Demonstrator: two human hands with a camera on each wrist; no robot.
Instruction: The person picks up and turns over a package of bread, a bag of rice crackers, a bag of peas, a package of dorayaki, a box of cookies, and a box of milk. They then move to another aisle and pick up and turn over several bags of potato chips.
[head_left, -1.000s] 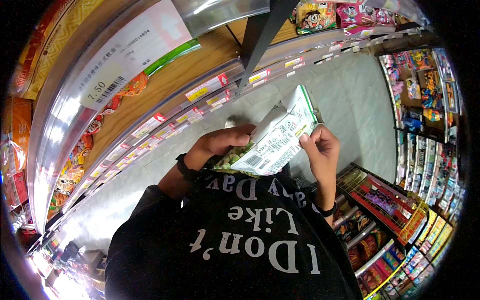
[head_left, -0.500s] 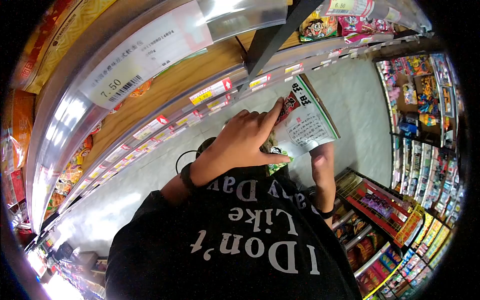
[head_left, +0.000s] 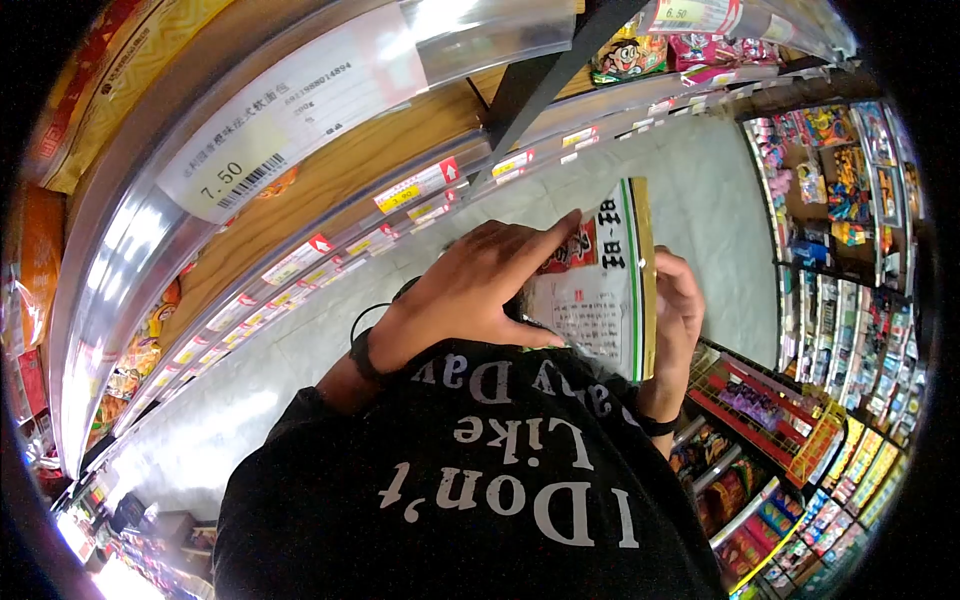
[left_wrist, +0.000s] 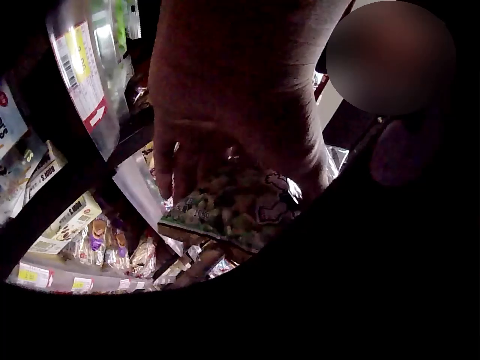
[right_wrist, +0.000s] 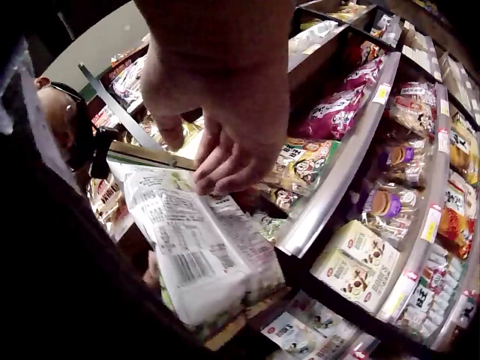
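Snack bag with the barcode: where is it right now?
The snack bag is centre-right in the head view, before the chest, held between the left hand and the right hand.

The head camera looks steeply down; both wrist cameras sit close, sharing the white printed plastic snack bag.
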